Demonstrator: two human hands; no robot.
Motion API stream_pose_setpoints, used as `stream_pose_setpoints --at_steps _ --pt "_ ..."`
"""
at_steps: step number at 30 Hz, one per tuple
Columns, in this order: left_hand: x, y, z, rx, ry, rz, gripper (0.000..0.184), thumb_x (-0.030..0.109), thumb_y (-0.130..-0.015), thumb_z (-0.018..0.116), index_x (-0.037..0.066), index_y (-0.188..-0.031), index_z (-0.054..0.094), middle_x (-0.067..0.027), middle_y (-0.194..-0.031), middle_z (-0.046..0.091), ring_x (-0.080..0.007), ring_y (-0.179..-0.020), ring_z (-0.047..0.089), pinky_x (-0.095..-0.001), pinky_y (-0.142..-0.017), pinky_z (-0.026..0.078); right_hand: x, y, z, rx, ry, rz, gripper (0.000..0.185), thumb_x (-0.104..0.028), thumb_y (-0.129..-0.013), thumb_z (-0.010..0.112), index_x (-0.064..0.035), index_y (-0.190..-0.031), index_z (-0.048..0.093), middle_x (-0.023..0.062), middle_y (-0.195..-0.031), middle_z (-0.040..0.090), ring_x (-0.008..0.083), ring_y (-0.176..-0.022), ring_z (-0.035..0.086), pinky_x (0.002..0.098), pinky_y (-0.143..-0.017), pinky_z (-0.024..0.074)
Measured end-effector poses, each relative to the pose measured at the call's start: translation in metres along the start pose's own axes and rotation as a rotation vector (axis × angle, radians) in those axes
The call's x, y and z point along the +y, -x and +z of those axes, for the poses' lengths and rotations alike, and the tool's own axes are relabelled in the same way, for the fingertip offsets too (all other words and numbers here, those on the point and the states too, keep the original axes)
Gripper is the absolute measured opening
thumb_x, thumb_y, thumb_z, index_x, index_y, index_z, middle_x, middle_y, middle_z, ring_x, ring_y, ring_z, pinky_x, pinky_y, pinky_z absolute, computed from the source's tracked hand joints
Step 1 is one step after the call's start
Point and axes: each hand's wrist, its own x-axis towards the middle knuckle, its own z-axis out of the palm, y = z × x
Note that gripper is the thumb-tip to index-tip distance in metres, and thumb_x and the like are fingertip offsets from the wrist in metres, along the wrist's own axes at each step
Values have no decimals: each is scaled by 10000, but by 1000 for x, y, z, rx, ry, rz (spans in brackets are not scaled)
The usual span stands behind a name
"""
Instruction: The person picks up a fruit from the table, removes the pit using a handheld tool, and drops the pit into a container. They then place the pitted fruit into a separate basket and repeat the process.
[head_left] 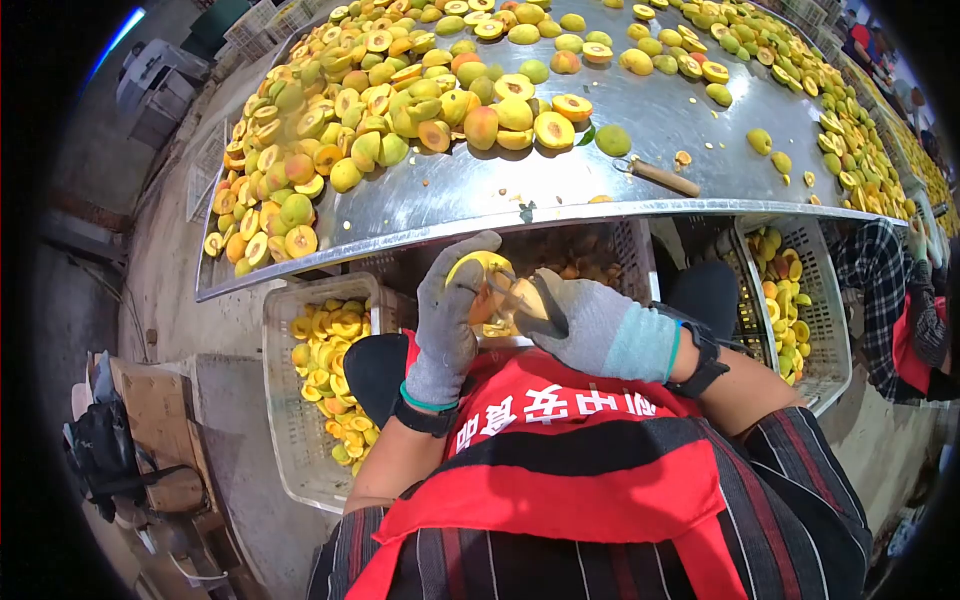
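My left hand (447, 315), in a grey glove with a teal cuff, is wrapped round a yellow peach (484, 266) above my lap. Closed in my right hand (592, 322), gloved the same way, is a wooden-handled pitting tool (530, 299). Its metal end meets the peach, though the exact contact is partly hidden by my fingers. Just beyond my hands runs the edge of a metal table (450, 215). Many halved and whole peaches (375, 110) are heaped on it. A second wooden-handled tool (663, 178) lies near that edge.
A pale crate (283, 400) of yellow peach halves stands left of my legs, and another crate (826, 310) stands to the right. Under the table edge, a container (636, 250) holds darker pieces. A person in a plaid sleeve (868, 265) sits at the far right.
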Motion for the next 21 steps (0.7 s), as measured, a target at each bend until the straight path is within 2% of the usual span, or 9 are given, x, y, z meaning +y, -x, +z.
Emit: stream_pose_setpoints --at_steps 8,12,14,15,16,18,19,20,21 --pt "1 5 20 86 350 -143 335 233 -908 491 -36 -1107 508 -135 -966 592 -170 -887 573 -281 -799 466 8 0 24 -154 152 184 219 -167 -819 548 -21 -979 520 210 -932 500 350 -758 568 391 -671 468" --pt "3 -2 25 177 332 -111 320 207 -906 492 -46 -1101 517 -134 -976 593 -168 -879 578 -277 -783 471 16 -1 36 87 -6 -62 222 -170 -815 541 -19 -976 523 212 -929 493 349 -722 570 401 -635 477" --pt "8 -8 21 -54 -268 256 296 149 -891 473 -23 -1127 518 -129 -993 605 -192 -907 592 -288 -793 483 7 -2 25 152 -7 -160 231 -175 -811 546 -20 -980 522 213 -911 507 346 -718 576 404 -629 479" --pt "20 -16 13 -209 -664 399 261 129 -871 493 -24 -1073 553 -121 -979 611 -184 -900 592 -286 -791 475 -7 -1 10 11 38 37 238 -182 -809 550 -23 -985 520 214 -885 524 342 -727 583 405 -630 480" --pt "22 -17 13 -212 -662 396 261 129 -871 493 -24 -1073 553 -121 -979 611 -184 -900 592 -286 -791 475 -14 0 1 -131 82 238 245 -188 -807 554 -27 -989 519 215 -859 542 339 -735 589 407 -631 481" --pt "22 -20 13 -218 -111 -110 252 147 -850 520 -27 -1020 589 -115 -969 617 -173 -881 592 -285 -788 469 0 0 5 -139 80 141 334 -342 -857 509 -37 -994 507 246 -828 587 392 -776 586 433 -668 475" --pt "24 -28 6 -401 -611 319 267 158 -851 516 -47 -1002 597 -106 -968 622 -168 -867 590 -284 -782 467 3 0 9 -109 -43 87 350 -353 -858 508 -40 -1015 508 240 -849 591 391 -789 585 430 -686 475" --pt "26 -29 6 -397 -609 317 267 158 -851 516 -47 -1002 597 -106 -968 622 -168 -867 590 -284 -782 467 5 1 10 -82 -166 31 367 -364 -859 508 -42 -1037 510 233 -869 595 390 -802 584 427 -703 475" --pt "30 -29 6 -393 -319 -69 273 163 -848 517 -48 -999 601 -103 -968 623 -167 -862 588 -286 -782 466 5 1 9 -88 -163 28 367 -364 -859 508 -42 -1037 510 233 -869 595 390 -802 584 427 -703 475"
